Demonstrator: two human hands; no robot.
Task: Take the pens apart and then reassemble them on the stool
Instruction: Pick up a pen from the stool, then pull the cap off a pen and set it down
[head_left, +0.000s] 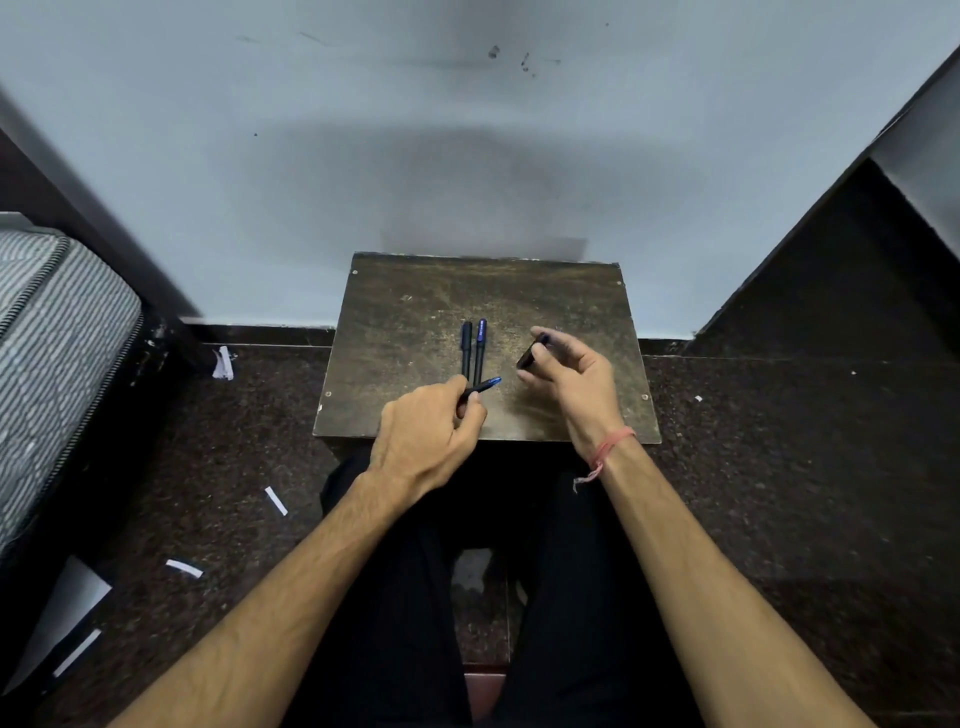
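A worn dark wooden stool (415, 312) stands against the wall in front of me. Two capped dark pens (474, 345) lie side by side near its middle, pointing away from me. My left hand (426, 441) grips a dark pen body (485, 385) whose blue tip sticks out to the right, just above the stool's near part. My right hand (576, 379) hovers over the right side of the stool and pinches a dark pen cap (532, 353) between thumb and fingers, a hand's width from the tip.
A striped mattress (57, 332) lies at the left. Several white paper scraps (275, 500) are scattered on the dark speckled floor. A dark ledge (857, 270) rises at the right. My legs in black trousers are below the stool.
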